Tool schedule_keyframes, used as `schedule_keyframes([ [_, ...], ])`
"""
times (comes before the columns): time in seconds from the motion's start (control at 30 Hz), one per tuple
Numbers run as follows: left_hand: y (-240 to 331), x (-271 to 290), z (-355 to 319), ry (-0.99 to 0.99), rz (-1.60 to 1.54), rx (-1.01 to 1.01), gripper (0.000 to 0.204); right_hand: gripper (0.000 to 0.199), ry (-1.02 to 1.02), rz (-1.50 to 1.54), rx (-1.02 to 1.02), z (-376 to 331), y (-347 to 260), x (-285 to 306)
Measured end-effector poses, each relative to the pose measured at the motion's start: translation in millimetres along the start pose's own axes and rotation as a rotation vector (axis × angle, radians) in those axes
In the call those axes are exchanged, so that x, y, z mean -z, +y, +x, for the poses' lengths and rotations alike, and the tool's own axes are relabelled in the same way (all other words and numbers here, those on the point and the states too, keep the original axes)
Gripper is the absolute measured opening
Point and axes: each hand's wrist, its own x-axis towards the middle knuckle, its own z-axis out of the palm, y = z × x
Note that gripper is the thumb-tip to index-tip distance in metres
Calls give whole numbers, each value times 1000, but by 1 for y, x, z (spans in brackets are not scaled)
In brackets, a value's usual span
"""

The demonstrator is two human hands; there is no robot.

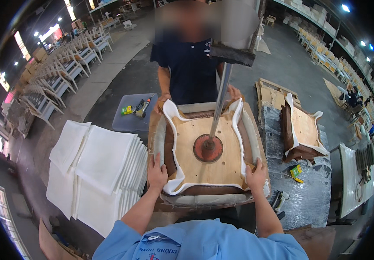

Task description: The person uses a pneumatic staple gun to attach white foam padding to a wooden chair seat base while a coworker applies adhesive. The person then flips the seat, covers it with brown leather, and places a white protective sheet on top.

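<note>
An upside-down seat cushion with a pale wooden base (187, 167), brown cover and white lining sits inside a padded frame (206, 200). A round red press plate (208, 148) on a metal rod bears down on the wood. My left hand (157, 174) grips the frame's grey padding at the near left corner, fingers pointing away from me and thumb inward. At the near right corner my right hand (256, 177) holds the padding likewise, thumb beside the white lining. Across from me, a co-worker's hands (164, 100) touch the far corners. The undersides of my fingers are hidden.
White foam sheets (104, 160) are stacked at left. Beyond them, a grey bin (128, 123) holds a staple gun. On a plastic-covered table (299, 190) at right lie another seat cushion (305, 128), a green-yellow box (295, 170) and a staple gun (281, 200). The press column rises ahead.
</note>
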Motion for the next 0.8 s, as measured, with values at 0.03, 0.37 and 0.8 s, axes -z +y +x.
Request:
schedule_keyframes([
  [0.03, 1, -1, 0, 11, -6, -16, 73, 80, 4, -14, -18, -1, 2, 0],
  [0.37, -3, -4, -6, 20, -5, 44, 72, 81, -11, -28, 85, 4, 12, -2],
  [0.8, -2, -6, -7, 18, 10, 34, 74, 81, -21, 22, 118, 6, 14, -2],
])
